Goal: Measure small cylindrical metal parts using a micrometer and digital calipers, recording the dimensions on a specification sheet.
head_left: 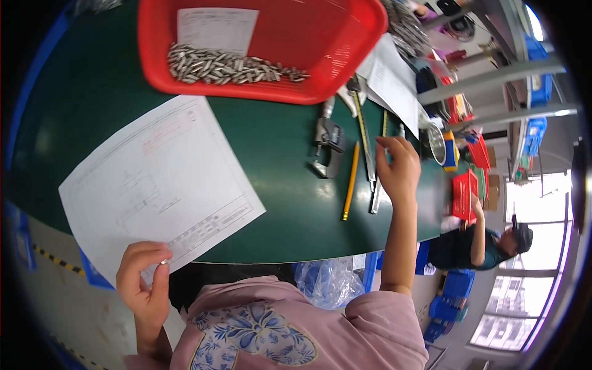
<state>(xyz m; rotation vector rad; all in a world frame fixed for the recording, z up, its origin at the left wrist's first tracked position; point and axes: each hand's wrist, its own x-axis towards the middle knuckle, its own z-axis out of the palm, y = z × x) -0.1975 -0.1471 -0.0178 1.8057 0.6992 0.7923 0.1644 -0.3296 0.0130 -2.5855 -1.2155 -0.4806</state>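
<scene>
My left hand (143, 280) is closed, pinching a small shiny metal pin (164, 263) between thumb and fingertips, over the near corner of a printed drawing sheet (154, 166). Over the right part of the green table, my right hand (401, 165) has its thumb and index finger apart, with nothing visible between them. It is nearest to a long slim metal measuring tool (376, 200), partly hidden under the hand. A caliper (364, 132) lies just left of it, then a yellow pencil (351, 182) and a digital micrometer (328, 145).
A red bin (246, 92) at the back holds many small metal pins (216, 66) and a paper slip (217, 31). Papers (394, 83) and a metal bowl (435, 145) sit at the right. A co-worker (478, 243) stands farther right beside a red basket (465, 194).
</scene>
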